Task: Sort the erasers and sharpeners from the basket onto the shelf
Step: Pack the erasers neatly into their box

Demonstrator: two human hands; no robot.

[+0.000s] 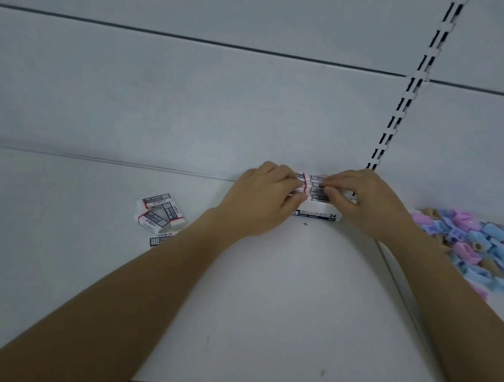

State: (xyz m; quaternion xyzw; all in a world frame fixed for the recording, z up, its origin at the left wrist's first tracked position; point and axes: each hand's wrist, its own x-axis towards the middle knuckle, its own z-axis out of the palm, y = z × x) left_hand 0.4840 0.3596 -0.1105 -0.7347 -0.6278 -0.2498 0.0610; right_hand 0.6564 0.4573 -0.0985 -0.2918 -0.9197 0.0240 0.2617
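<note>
Though apart, hands [262, 202] [370, 206] curled on erasers [314, 186]

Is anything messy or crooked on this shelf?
Yes. A few loose erasers lie crooked and overlapping on the shelf, left of the eraser box where the left hand and right hand grip the boxed erasers. To the right, the sharpeners sit in a jumbled heap, not rows.

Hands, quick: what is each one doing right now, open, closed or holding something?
Left hand: fingers curled on the erasers in the box.
Right hand: fingers and thumb pinching erasers in the same box.
</note>
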